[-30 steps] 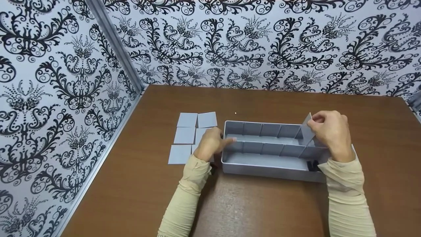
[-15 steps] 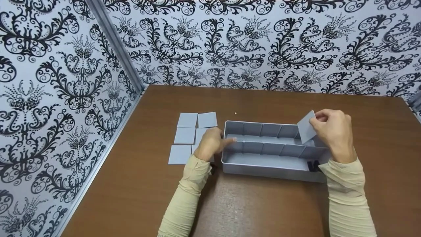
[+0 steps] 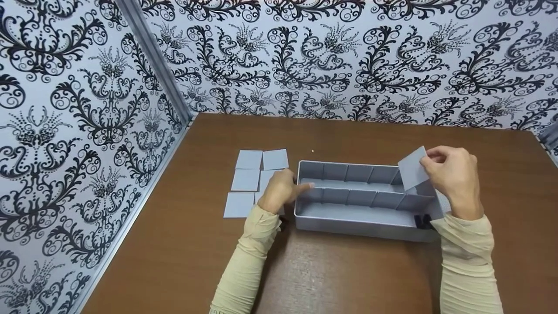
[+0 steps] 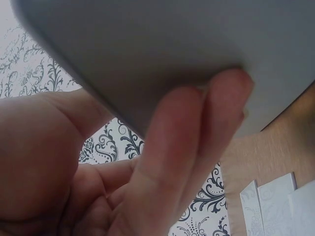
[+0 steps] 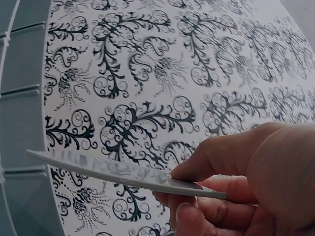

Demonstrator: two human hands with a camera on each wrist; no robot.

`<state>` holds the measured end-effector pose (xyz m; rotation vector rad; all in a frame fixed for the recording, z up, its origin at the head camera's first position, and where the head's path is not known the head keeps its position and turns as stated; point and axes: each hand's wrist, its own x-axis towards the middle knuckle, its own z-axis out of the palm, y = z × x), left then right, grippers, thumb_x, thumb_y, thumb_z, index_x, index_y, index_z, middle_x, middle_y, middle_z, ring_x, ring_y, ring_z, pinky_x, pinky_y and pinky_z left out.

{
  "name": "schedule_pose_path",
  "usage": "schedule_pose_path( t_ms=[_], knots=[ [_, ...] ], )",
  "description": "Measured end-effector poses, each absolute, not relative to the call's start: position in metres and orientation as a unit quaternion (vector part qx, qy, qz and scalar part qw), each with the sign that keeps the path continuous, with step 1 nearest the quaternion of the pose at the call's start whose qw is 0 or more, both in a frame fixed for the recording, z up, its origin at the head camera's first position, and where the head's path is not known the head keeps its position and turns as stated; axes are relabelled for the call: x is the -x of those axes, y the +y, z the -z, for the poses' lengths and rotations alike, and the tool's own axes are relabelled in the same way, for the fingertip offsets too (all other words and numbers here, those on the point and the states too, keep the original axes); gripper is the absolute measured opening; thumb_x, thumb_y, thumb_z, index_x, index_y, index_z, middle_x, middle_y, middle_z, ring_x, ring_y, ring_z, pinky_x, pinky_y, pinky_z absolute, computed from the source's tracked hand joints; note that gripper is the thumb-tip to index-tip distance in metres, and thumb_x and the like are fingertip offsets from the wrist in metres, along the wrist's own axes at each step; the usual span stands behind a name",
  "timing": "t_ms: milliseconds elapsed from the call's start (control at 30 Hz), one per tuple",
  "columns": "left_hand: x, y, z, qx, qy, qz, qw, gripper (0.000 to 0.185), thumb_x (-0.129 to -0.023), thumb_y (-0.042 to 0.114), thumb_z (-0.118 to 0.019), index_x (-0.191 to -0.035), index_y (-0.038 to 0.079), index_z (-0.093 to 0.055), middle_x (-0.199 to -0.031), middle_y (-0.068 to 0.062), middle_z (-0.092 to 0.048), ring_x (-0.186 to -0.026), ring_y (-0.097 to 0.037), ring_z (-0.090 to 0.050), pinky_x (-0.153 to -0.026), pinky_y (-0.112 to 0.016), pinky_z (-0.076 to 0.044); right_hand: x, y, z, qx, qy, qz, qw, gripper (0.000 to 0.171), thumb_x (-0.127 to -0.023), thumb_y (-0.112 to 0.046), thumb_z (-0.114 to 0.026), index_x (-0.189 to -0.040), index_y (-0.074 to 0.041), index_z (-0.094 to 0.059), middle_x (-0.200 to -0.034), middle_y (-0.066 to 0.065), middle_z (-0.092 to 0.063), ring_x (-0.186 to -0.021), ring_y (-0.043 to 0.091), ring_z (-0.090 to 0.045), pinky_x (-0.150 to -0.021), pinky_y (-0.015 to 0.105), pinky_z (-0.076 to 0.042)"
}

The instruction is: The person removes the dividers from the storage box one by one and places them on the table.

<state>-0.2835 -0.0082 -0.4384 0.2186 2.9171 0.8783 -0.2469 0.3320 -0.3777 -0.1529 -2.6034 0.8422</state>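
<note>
A long grey plastic organizer box (image 3: 362,227) stands on the table, split lengthwise by a middle wall, with grooves along its walls. At its left end my left hand (image 3: 281,190) grips the end wall, thumb over the rim and fingers against the outside; the left wrist view shows the fingertips (image 4: 229,93) pressed to the box wall. Over the box's back right part, my right hand (image 3: 455,176) pinches a thin grey divider panel (image 3: 412,169) by one edge, holding it tilted. The right wrist view shows this divider panel (image 5: 98,169) edge-on between thumb and fingers.
Several flat grey panels (image 3: 244,179) lie in two columns left of the box, some partly hidden by my left hand. Small black pieces (image 3: 422,221) sit in the front compartment's right end. A light grey piece (image 3: 443,200) shows beside my right wrist. Patterned walls enclose the table.
The divider panel has come up out of the back compartment and turned its face toward the camera. My right hand has shifted slightly right with it. The left hand stays put.
</note>
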Motion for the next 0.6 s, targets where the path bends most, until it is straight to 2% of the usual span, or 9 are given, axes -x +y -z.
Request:
schedule_pose_path(
  t_ms=[133,200,367,500,600],
  knots=[
    [0.283,-0.006,0.439,-0.075,0.952,-0.293,0.042,0.044,-0.085,0.044,-0.075,-0.067,0.006,-0.063,-0.065,-0.002,-0.056,-0.06,-0.016,-0.049,-0.057,-0.031,-0.044,0.235,0.35,0.375,0.08,-0.931,-0.296,0.195,0.028,-0.089,-0.017,-0.061,-0.106,0.001,-0.074,-0.092,0.021,-0.073,-0.062,-0.006,-0.049,-0.052,0.015,-0.039],
    [0.282,-0.006,0.439,-0.077,0.951,-0.295,0.039,0.044,-0.085,0.044,-0.076,-0.065,0.006,-0.062,-0.063,-0.001,-0.055,-0.058,-0.015,-0.048,-0.056,-0.03,-0.043,0.229,0.361,0.375,0.089,-0.931,-0.288,0.207,0.029,-0.089,-0.018,-0.061,-0.107,0.001,-0.074,-0.094,0.022,-0.073,-0.063,-0.007,-0.047,-0.053,0.014,-0.038],
    [0.281,-0.008,0.438,-0.083,0.951,-0.297,0.032,0.044,-0.085,0.044,-0.076,-0.067,0.006,-0.062,-0.062,0.0,-0.053,-0.056,-0.015,-0.047,-0.055,-0.03,-0.043,0.214,0.39,0.379,0.108,-0.935,-0.262,0.214,0.03,-0.091,-0.019,-0.06,-0.107,0.002,-0.073,-0.098,0.025,-0.072,-0.068,0.0,-0.05,-0.057,0.015,-0.035],
    [0.282,-0.01,0.437,-0.083,0.949,-0.301,0.037,0.044,-0.086,0.044,-0.075,-0.068,0.006,-0.062,-0.063,0.0,-0.053,-0.056,-0.015,-0.048,-0.054,-0.029,-0.042,0.204,0.413,0.381,0.133,-0.943,-0.25,0.172,0.034,-0.093,-0.025,-0.061,-0.113,0.001,-0.071,-0.105,0.024,-0.071,-0.069,-0.001,-0.05,-0.059,0.02,-0.038],
    [0.281,-0.011,0.437,-0.081,0.948,-0.304,0.041,0.044,-0.086,0.045,-0.075,-0.066,0.007,-0.061,-0.063,0.0,-0.053,-0.056,-0.015,-0.048,-0.053,-0.029,-0.041,0.197,0.429,0.382,0.144,-0.949,-0.247,0.136,0.037,-0.095,-0.027,-0.06,-0.118,0.001,-0.067,-0.11,0.026,-0.069,-0.075,0.015,-0.061,-0.063,0.028,-0.042]
  ],
)
